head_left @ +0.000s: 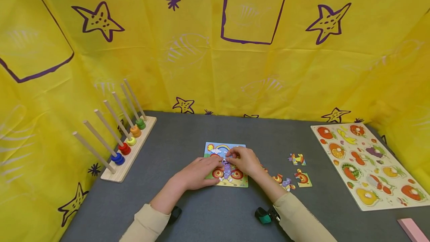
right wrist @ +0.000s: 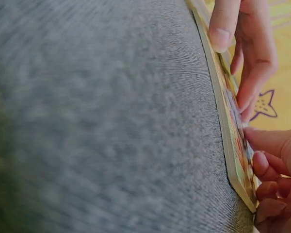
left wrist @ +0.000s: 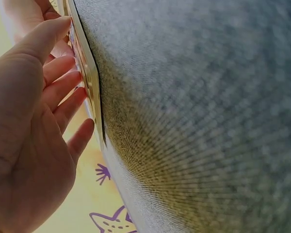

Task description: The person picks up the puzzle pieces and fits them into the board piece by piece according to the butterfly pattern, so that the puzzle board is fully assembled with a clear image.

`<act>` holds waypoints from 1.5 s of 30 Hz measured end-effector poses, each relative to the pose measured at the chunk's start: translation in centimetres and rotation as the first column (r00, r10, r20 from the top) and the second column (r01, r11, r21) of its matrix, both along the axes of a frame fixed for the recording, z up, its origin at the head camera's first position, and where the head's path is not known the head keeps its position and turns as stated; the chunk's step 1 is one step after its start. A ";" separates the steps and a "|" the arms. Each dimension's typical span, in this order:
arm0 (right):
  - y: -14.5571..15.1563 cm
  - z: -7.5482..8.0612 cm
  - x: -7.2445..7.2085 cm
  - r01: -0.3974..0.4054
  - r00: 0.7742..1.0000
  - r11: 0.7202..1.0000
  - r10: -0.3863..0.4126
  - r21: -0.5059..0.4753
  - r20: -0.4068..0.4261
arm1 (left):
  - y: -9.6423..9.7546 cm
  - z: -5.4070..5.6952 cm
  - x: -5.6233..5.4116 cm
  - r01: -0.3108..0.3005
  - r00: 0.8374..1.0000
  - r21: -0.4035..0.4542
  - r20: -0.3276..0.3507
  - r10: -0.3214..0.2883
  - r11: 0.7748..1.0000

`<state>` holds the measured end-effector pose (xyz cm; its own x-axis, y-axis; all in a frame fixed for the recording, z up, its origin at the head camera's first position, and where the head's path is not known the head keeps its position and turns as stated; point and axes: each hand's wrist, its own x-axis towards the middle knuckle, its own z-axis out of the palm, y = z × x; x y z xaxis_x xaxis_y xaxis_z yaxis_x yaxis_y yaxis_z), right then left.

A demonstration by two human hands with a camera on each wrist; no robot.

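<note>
A square jigsaw puzzle board [head_left: 231, 183] lies on the dark table, its picture showing a purple-bodied butterfly beneath a sun and rainbow. My left hand [head_left: 200, 173] reaches over its left side, with fairly straight fingers resting on the picture. In the left wrist view, the fingertips and thumb of that left hand [left wrist: 43, 97] meet the board near its edge. From the other side, my right hand [head_left: 246, 161] pinches a puzzle piece at the butterfly's head, mostly hidden by the fingers. Curled fingers and an extended thumb of the right hand [right wrist: 276, 170] show at the board's surface.
Loose puzzle pieces [head_left: 303, 178] lie right of the board, some partly behind my right forearm. A wooden peg stacker [head_left: 129, 163] with coloured rings stands at left. A fruit puzzle board [head_left: 366, 163] lies at right, near a pink block [head_left: 413, 230]. Yellow cloth [head_left: 215, 66] surrounds the table.
</note>
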<state>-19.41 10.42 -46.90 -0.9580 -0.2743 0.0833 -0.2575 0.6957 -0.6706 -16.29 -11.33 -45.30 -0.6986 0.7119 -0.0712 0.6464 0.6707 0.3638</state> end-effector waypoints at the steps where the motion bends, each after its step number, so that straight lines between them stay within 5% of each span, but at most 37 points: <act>1: 0.1 0.0 0.0 -0.007 1.000 1.000 0.007 -0.009 -0.004 | 0.0 0.0 0.0 0.001 1.000 0.001 -0.002 -0.001 1.000; 9: 2.0 -0.5 0.4 -0.111 0.992 0.987 0.103 -0.119 -0.072 | 0.1 0.3 -0.2 0.024 1.000 0.025 -0.011 -0.023 0.999; 15: 5.8 -0.2 1.0 0.011 1.000 0.980 -0.013 -0.200 -0.010 | 0.1 0.2 -0.1 0.053 0.998 0.018 -0.017 -0.052 0.998; 21: 10.3 0.1 1.8 0.103 0.994 0.975 -0.109 -0.198 -0.020 | 0.1 0.0 -0.1 0.110 0.987 0.006 -0.118 -0.108 0.994; 31: 17.2 0.3 3.3 0.275 0.945 0.961 -0.268 0.013 -0.190 | 0.0 0.0 0.1 0.093 0.990 -0.009 -0.103 -0.093 0.996; 40: 19.8 0.2 3.5 0.317 0.948 0.938 -0.308 0.142 -0.081 | 0.1 -0.2 0.1 0.119 0.976 0.017 -0.188 -0.114 0.993; 45: 19.7 0.3 3.3 0.323 0.946 0.937 -0.323 0.132 -0.019 | 0.1 -0.1 0.2 0.124 0.976 0.028 -0.186 -0.117 0.992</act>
<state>-16.14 30.08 -46.62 -0.9970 0.0419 0.0651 -0.0025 0.8230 -0.5680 -16.12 -11.22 -45.42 -0.6060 0.7914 0.0803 0.7799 0.5712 0.2560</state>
